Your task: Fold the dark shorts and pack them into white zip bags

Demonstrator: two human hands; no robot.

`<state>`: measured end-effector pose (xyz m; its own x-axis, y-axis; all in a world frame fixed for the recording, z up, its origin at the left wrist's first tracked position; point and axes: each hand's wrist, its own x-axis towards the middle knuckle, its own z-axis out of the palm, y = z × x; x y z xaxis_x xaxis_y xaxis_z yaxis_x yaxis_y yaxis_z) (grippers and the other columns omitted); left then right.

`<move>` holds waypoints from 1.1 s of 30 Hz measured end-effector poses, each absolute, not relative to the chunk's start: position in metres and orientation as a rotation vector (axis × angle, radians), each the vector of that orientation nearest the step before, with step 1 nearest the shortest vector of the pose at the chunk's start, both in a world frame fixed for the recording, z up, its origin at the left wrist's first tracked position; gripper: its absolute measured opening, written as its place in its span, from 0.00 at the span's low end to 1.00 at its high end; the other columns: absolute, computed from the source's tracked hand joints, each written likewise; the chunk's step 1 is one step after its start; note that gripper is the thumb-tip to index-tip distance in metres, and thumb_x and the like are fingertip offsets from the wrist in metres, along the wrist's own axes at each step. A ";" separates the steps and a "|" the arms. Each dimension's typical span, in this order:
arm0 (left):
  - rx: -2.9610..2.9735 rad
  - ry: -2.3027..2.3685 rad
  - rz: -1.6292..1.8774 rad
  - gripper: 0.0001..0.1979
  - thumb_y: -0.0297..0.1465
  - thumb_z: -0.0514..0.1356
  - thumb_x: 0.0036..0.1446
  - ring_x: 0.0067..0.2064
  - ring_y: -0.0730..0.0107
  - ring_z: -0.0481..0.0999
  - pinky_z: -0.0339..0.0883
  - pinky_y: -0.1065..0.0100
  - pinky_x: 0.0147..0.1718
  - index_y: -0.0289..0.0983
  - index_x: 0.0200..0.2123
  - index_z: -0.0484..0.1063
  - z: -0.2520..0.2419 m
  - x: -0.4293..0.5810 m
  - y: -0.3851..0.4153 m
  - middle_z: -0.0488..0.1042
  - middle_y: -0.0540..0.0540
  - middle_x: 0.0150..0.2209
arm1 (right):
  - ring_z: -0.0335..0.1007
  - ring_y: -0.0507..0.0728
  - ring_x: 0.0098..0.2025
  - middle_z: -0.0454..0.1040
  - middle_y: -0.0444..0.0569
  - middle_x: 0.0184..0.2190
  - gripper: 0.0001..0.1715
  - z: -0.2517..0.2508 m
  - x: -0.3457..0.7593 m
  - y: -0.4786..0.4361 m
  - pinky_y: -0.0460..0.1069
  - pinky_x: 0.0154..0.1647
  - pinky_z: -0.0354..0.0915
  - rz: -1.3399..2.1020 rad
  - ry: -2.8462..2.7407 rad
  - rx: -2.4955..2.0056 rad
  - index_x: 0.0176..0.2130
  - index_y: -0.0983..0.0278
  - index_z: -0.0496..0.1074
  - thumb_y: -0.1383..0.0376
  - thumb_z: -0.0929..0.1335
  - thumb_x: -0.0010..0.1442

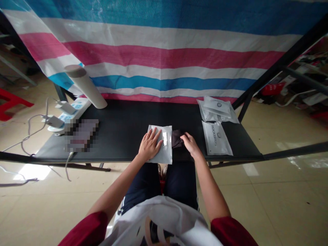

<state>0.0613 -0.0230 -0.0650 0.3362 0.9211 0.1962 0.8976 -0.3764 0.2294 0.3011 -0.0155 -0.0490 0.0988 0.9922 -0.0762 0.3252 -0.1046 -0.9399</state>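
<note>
A whitish plastic zip bag (166, 150) lies at the front edge of the black table, its lower end reaching past the edge. My left hand (149, 144) rests flat on it with the fingers spread. Right beside the bag is a dark folded cloth (176, 139), touching the bag's right edge. My right hand (190, 143) pinches the cloth's right side between thumb and fingers.
Printed white packets (217, 138) and a stack of more packets (219, 108) lie on the right of the table (123, 136). At left are a blurred-out device (82, 135), a power strip (77, 111) with chargers and cables, and a pale bottle (89, 89). A striped sheet (159, 58) hangs behind.
</note>
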 end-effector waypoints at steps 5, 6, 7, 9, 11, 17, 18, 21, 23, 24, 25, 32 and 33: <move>2.474 1.732 0.433 0.31 0.49 0.48 0.65 0.69 0.45 0.51 0.49 0.46 0.63 0.46 0.67 0.56 -0.061 0.071 -0.022 0.54 0.44 0.69 | 0.63 0.51 0.24 0.66 0.38 0.21 0.14 -0.040 0.329 -0.026 0.44 0.23 0.56 1.213 -0.753 -1.398 0.24 0.61 0.64 0.54 0.69 0.46; 2.460 1.744 0.441 0.31 0.49 0.49 0.64 0.69 0.44 0.51 0.48 0.44 0.62 0.46 0.67 0.57 -0.060 0.074 -0.021 0.54 0.43 0.69 | 0.63 0.50 0.24 0.66 0.38 0.21 0.15 -0.037 0.327 -0.025 0.44 0.23 0.56 1.206 -0.697 -1.351 0.23 0.61 0.63 0.55 0.70 0.45; 2.447 1.756 0.451 0.31 0.49 0.49 0.64 0.69 0.43 0.51 0.48 0.43 0.62 0.46 0.67 0.58 -0.060 0.077 -0.020 0.54 0.43 0.69 | 0.63 0.50 0.24 0.66 0.38 0.20 0.16 -0.035 0.324 -0.024 0.44 0.23 0.56 1.196 -0.671 -1.310 0.22 0.61 0.63 0.56 0.71 0.44; 2.421 1.769 0.479 0.31 0.48 0.50 0.63 0.69 0.42 0.51 0.47 0.41 0.62 0.46 0.66 0.59 -0.061 0.083 -0.018 0.55 0.42 0.69 | 0.64 0.50 0.25 0.67 0.39 0.20 0.16 -0.030 0.313 -0.021 0.44 0.24 0.58 1.192 -0.676 -1.261 0.22 0.61 0.64 0.57 0.73 0.42; 2.389 1.763 0.531 0.30 0.48 0.51 0.63 0.68 0.41 0.52 0.46 0.39 0.61 0.45 0.65 0.61 -0.062 0.087 -0.016 0.56 0.41 0.68 | 0.66 0.51 0.26 0.70 0.40 0.22 0.16 -0.028 0.299 -0.016 0.45 0.25 0.59 1.203 -0.732 -1.271 0.25 0.62 0.69 0.56 0.74 0.42; 2.072 1.554 0.971 0.28 0.42 0.45 0.68 0.65 0.52 0.60 0.53 0.47 0.63 0.35 0.66 0.55 -0.067 0.067 -0.009 0.64 0.34 0.63 | 0.72 0.57 0.35 0.78 0.49 0.33 0.21 -0.041 0.285 -0.004 0.49 0.36 0.66 1.093 -1.123 -1.403 0.34 0.66 0.77 0.51 0.73 0.47; 2.005 1.474 1.031 0.29 0.42 0.45 0.67 0.64 0.54 0.63 0.56 0.48 0.62 0.36 0.66 0.52 -0.067 0.061 -0.009 0.64 0.34 0.62 | 0.72 0.58 0.36 0.78 0.50 0.34 0.21 -0.045 0.288 -0.002 0.50 0.37 0.66 1.077 -1.137 -1.417 0.35 0.66 0.77 0.53 0.74 0.46; 1.848 1.328 1.100 0.36 0.43 0.58 0.60 0.57 0.55 0.72 0.66 0.50 0.55 0.39 0.67 0.47 -0.064 0.043 -0.011 0.65 0.35 0.60 | 0.74 0.60 0.39 0.79 0.52 0.38 0.20 -0.055 0.297 0.004 0.53 0.42 0.68 1.073 -1.162 -1.429 0.38 0.66 0.78 0.60 0.73 0.43; 1.781 1.318 1.125 0.42 0.40 0.65 0.52 0.50 0.58 0.76 0.71 0.53 0.49 0.41 0.65 0.48 -0.060 0.036 -0.011 0.66 0.36 0.58 | 0.74 0.60 0.44 0.79 0.53 0.42 0.21 -0.057 0.301 0.006 0.54 0.46 0.68 1.068 -1.215 -1.395 0.40 0.65 0.78 0.63 0.72 0.43; 1.758 1.312 1.144 0.42 0.38 0.66 0.50 0.47 0.60 0.78 0.72 0.55 0.47 0.41 0.64 0.49 -0.059 0.034 -0.011 0.67 0.38 0.56 | 0.74 0.61 0.45 0.79 0.53 0.43 0.21 -0.057 0.302 0.007 0.54 0.48 0.68 1.067 -1.245 -1.371 0.40 0.65 0.79 0.64 0.71 0.43; 1.741 1.302 1.167 0.39 0.36 0.66 0.49 0.44 0.63 0.78 0.73 0.57 0.45 0.42 0.62 0.51 -0.057 0.033 -0.011 0.67 0.39 0.55 | 0.74 0.61 0.46 0.78 0.53 0.44 0.22 -0.057 0.302 0.008 0.54 0.49 0.67 1.067 -1.272 -1.350 0.41 0.65 0.79 0.65 0.71 0.43; 1.680 1.350 1.328 0.25 0.27 0.60 0.48 0.35 0.74 0.75 0.70 0.71 0.31 0.40 0.50 0.57 -0.043 0.032 -0.019 0.66 0.44 0.50 | 0.73 0.61 0.48 0.79 0.52 0.44 0.20 -0.053 0.306 0.009 0.55 0.53 0.65 1.019 -1.280 -1.287 0.41 0.64 0.79 0.65 0.69 0.47; 1.680 1.371 1.302 0.25 0.28 0.59 0.48 0.35 0.73 0.75 0.70 0.71 0.30 0.40 0.50 0.57 -0.042 0.030 -0.023 0.66 0.44 0.50 | 0.74 0.61 0.48 0.79 0.52 0.44 0.19 -0.054 0.308 0.009 0.55 0.52 0.66 1.017 -1.261 -1.293 0.41 0.64 0.79 0.64 0.69 0.48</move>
<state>0.0302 -0.0227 -0.0424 -0.0160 0.9505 0.3104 0.3591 -0.2843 0.8890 0.3080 0.0091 -0.0542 0.0953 0.9922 0.0800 0.1324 0.0670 -0.9889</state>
